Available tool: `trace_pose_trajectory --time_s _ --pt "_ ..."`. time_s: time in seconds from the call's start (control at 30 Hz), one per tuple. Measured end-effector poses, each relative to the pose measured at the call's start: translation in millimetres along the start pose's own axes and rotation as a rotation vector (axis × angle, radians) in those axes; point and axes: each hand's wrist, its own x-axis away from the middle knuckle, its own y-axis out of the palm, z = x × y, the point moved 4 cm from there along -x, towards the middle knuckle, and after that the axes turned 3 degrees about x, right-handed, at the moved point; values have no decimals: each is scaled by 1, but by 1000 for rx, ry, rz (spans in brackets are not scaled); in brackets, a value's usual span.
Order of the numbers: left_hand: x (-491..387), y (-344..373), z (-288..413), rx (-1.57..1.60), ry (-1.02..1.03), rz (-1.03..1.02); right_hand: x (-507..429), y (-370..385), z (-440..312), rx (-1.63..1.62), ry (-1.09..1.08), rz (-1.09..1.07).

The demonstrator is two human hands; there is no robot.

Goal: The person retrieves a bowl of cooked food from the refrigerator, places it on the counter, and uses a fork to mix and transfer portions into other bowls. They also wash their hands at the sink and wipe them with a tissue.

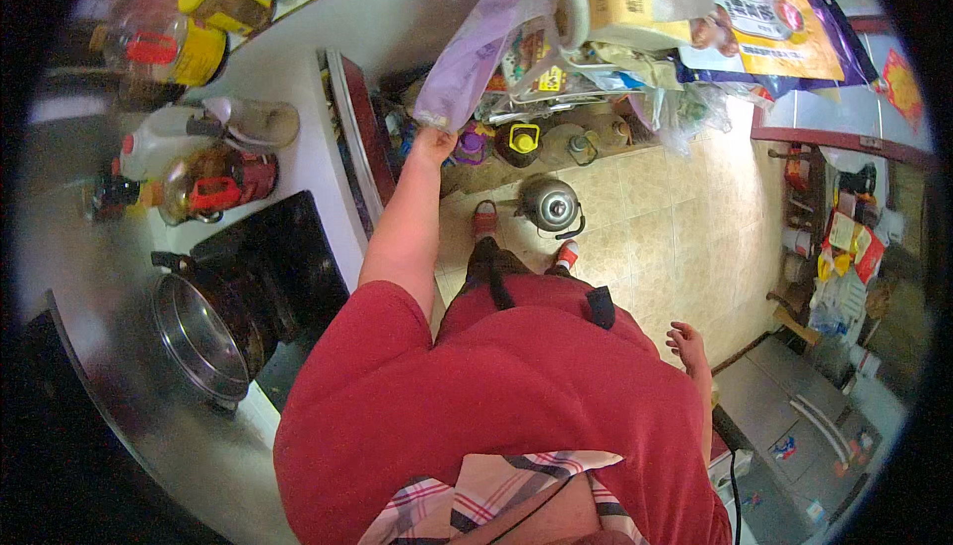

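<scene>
My left hand [435, 144] is stretched forward at the lower end of a long translucent purple plastic bag [476, 50], its fingers closed on the bag's end. Packed goods and plastic bags on a wire rack [551, 98] lie just right of this bag. Off to my right side hangs my right hand [683, 342], fingers apart and slightly curled, holding nothing. A metal kettle [552, 204] with a black handle stands on the tiled floor by my feet.
On the left, a stove counter [313, 128] bears oil jugs [216, 184] and a steel pot [205, 336]. Large bottles [519, 143] line the floor below the rack. At right are a grey refrigerator [782, 381] and crowded shelves [841, 247]. A cabinet door [361, 124] stands ajar.
</scene>
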Motion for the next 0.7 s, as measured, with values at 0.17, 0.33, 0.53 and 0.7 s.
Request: trace_pose_trajectory --time_s 0.17,0.33,0.53,0.7 --pt "-6 -90 3 38 144 415 -2 -3 -36 30 -51 -12" --pt "1 -155 11 -246 377 778 1 -3 -40 48 -43 -8" --pt "-12 -64 -49 -260 93 315 8 -1 -48 118 -33 -17" --pt "-19 4 -82 -181 -75 178 17 0 -67 132 -89 30"
